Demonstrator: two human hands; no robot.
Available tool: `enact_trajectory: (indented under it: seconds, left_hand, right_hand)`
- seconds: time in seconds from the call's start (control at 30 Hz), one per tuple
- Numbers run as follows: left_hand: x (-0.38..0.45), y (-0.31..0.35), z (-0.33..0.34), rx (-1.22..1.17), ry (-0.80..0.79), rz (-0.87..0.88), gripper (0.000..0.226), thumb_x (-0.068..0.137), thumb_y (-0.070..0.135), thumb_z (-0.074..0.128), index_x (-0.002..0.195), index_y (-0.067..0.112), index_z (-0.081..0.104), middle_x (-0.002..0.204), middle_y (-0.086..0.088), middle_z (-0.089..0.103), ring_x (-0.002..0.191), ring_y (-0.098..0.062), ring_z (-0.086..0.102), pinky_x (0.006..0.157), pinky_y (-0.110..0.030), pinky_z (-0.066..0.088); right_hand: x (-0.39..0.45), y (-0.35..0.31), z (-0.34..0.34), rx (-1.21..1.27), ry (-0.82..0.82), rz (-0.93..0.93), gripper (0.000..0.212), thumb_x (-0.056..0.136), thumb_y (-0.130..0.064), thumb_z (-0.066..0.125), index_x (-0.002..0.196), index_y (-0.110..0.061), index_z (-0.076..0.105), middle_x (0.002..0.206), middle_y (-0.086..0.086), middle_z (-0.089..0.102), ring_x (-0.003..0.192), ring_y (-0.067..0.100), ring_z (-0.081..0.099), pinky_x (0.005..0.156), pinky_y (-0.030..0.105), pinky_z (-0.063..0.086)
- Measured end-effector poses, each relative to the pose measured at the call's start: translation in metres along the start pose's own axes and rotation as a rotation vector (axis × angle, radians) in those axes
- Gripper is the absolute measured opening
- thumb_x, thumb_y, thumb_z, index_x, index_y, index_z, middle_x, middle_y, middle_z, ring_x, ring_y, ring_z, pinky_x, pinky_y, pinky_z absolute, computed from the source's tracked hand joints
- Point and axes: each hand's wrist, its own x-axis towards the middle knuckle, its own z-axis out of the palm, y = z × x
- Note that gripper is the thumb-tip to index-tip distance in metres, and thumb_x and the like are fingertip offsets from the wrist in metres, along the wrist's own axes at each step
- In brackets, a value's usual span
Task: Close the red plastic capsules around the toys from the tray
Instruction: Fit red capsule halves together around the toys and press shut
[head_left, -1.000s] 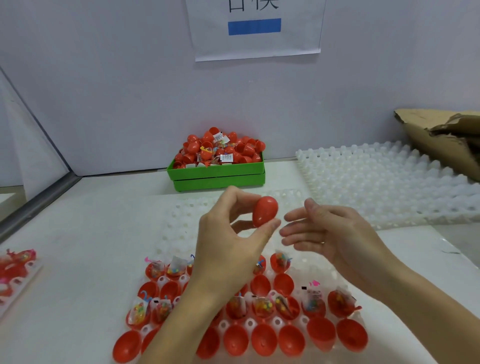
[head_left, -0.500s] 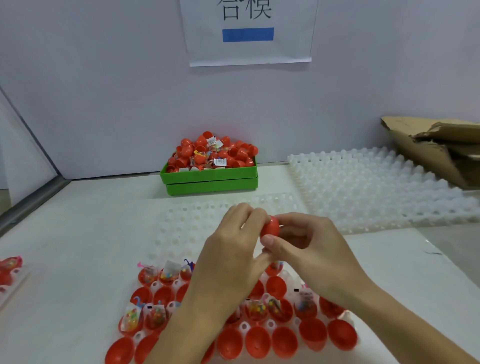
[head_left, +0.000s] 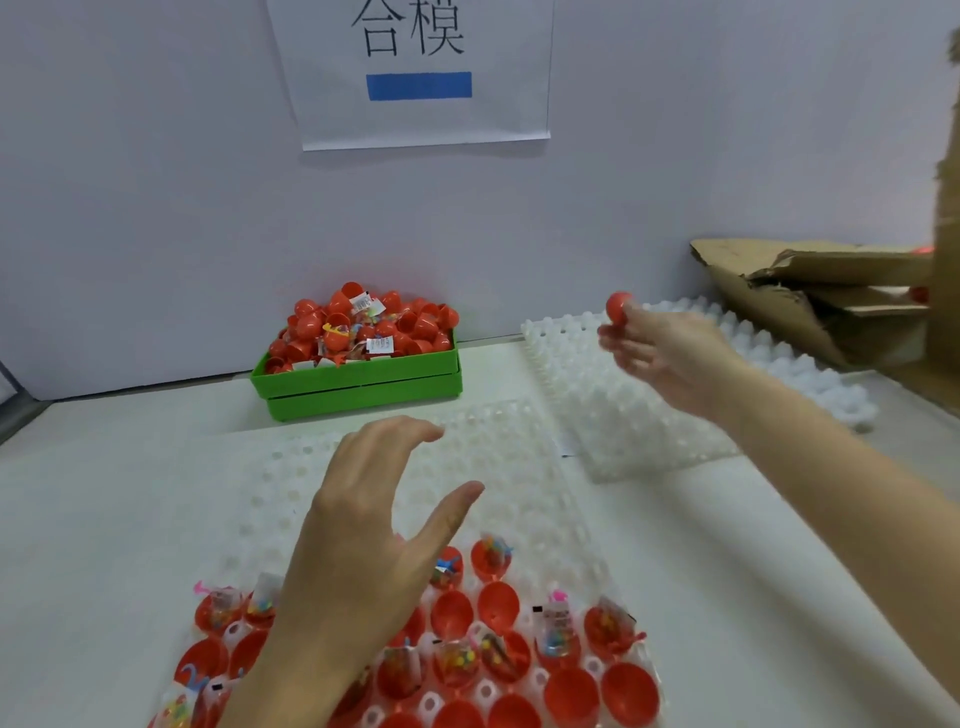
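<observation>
Pinching a seemingly closed red capsule (head_left: 618, 306) loosely, the right hand (head_left: 660, 353) risked dropping it; the left hand (head_left: 374, 519) hovered spread, empty, over the tray (head_left: 519, 467).

You are facing a pale wall (head_left: 156, 208) with a white paper sign (head_left: 421, 73) hanging on it, bearing black characters and a blue bar. A white table (head_left: 104, 493) is running up to the wall, and torn cardboard (head_left: 810, 301) is lying at its far right corner.
</observation>
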Motion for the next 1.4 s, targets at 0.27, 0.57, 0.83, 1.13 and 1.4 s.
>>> enact_trajectory:
  seconds: [0.27, 0.57, 0.83, 1.13, 1.4]
  left_hand:
    - [0.001, -0.007, 0.002, -0.001, 0.052, 0.010, 0.034, 0.085, 0.053, 0.056, 0.112, 0.033, 0.058, 0.113, 0.021, 0.056, 0.102, 0.000, 0.054, 0.080, -0.031, 0.056]
    - [0.004, -0.008, -0.002, 0.016, 0.027, -0.010, 0.024, 0.089, 0.047, 0.053, 0.104, 0.031, 0.062, 0.100, 0.021, 0.059, 0.094, 0.002, 0.055, 0.078, -0.020, 0.050]
    - [0.002, -0.018, -0.007, 0.050, -0.214, -0.133, 0.011, 0.096, 0.030, 0.053, 0.089, 0.030, 0.061, 0.083, 0.018, 0.062, 0.084, -0.003, 0.059, 0.074, -0.032, 0.052]
    - [-0.001, -0.017, -0.007, 0.056, -0.244, -0.173, 0.010, 0.098, 0.025, 0.052, 0.096, 0.027, 0.061, 0.087, 0.015, 0.062, 0.088, -0.005, 0.057, 0.079, -0.035, 0.050]
    - [-0.001, -0.014, -0.004, 0.084, -0.277, -0.174, 0.010, 0.098, 0.030, 0.052, 0.100, 0.028, 0.061, 0.092, 0.015, 0.062, 0.091, -0.004, 0.056, 0.083, -0.032, 0.050]
  right_hand:
    - [0.119, -0.079, -0.041, 0.292, 0.427, -0.122, 0.011, 0.100, -0.002, 0.040, 0.100, -0.007, 0.050, 0.101, 0.013, 0.051, 0.075, 0.017, 0.058, 0.056, 0.018, 0.055]
    - [0.102, -0.074, -0.053, 0.172, 0.348, -0.054, 0.044, 0.103, -0.006, 0.026, 0.147, -0.001, 0.028, 0.145, 0.024, 0.041, 0.107, 0.035, 0.059, 0.071, 0.032, 0.059]
    - [-0.036, -0.010, -0.003, -0.764, -0.314, -0.312, 0.019, 0.097, -0.010, 0.058, 0.100, -0.018, 0.075, 0.086, 0.003, 0.078, 0.074, 0.013, 0.073, 0.065, 0.020, 0.057]
    - [-0.111, 0.069, 0.030, -1.103, -0.567, -0.411, 0.040, 0.084, -0.031, 0.075, 0.116, -0.052, 0.061, 0.101, -0.035, 0.065, 0.102, -0.011, 0.058, 0.085, 0.016, 0.049]
    - [-0.107, 0.077, 0.028, -1.141, -0.658, -0.367, 0.054, 0.079, -0.036, 0.078, 0.123, -0.055, 0.055, 0.107, -0.041, 0.060, 0.111, -0.018, 0.050, 0.091, 0.013, 0.039]
